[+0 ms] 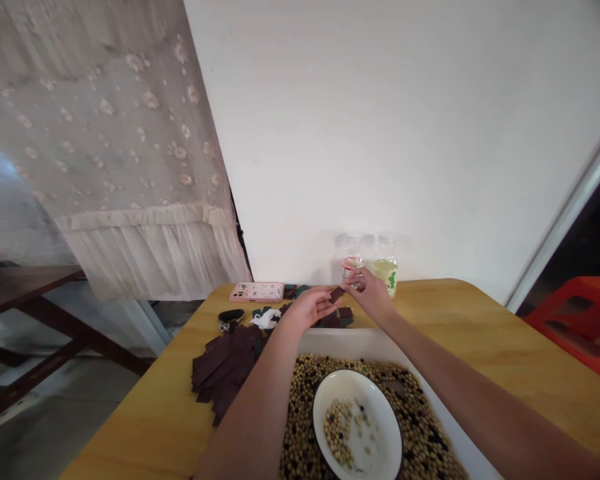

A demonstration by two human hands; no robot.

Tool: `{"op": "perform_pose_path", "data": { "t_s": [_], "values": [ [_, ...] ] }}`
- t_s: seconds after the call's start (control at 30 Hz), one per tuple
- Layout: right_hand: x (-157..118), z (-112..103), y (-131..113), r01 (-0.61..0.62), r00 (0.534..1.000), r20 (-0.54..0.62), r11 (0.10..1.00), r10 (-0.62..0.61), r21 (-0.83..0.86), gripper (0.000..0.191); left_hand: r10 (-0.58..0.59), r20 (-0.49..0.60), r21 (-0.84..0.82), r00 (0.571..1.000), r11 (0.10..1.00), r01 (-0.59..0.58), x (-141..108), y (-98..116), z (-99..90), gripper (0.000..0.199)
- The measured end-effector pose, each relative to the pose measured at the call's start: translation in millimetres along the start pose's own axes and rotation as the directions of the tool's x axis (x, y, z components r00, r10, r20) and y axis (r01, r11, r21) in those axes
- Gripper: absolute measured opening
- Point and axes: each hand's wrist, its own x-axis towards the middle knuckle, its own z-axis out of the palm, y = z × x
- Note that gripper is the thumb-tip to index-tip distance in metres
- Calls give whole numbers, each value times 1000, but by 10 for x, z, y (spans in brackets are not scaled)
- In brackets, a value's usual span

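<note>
My left hand (307, 310) and my right hand (367, 295) meet over the far rim of a white tray (340, 343), their fingertips pinching a small dark brown strip (337, 294) between them. Below my forearms, the tray holds a layer of mixed beans (420, 427) around a white bowl (325, 413) with a dark rim and a few beans inside. To the left of my left hand lies a heap of flat dark brown pieces (225, 367). Several similar pieces (343, 319) lie just beyond my hands.
The yellow wooden table (485, 353) also holds a phone in a pink case (257, 292), a small black object (231, 315), crumpled white material (267, 319), and a couple of glass jars (385, 267) by a white wall. A lace curtain (115, 167) hangs at left; a red stool (580, 320) stands at right.
</note>
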Motion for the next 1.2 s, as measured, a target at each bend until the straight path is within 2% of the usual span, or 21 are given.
{"op": "perform_pose_path", "data": {
  "t_s": [0.23, 0.57, 0.67, 0.97, 1.2],
  "values": [
    [4, -4, -21, -1, 1000, -6, 1000, 1, 16, 21, -8, -40, -10, 999, 1000, 8, -19, 24, 24, 30],
    [-11, -24, -50, -27, 1000, 14, 1000, 27, 12, 20, -10, -4, -5, 1000, 1000, 10, 6, -6, -7, 29],
    [-16, -26, -56, -18, 1000, 9, 1000, 18, 21, 21, -9, 9, -7, 1000, 1000, 9, 1, -5, -8, 29],
    [-15, -11, -76, 23, 1000, 13, 999, -23, 41, 21, -16, -60, -21, 998, 1000, 15, 4, 3, 3, 31],
    [-30, -4, -74, 62, 997, 55, 998, -63, 21, 21, -3, -47, -27, 999, 1000, 2, 12, -8, -6, 30]
  ]
}}
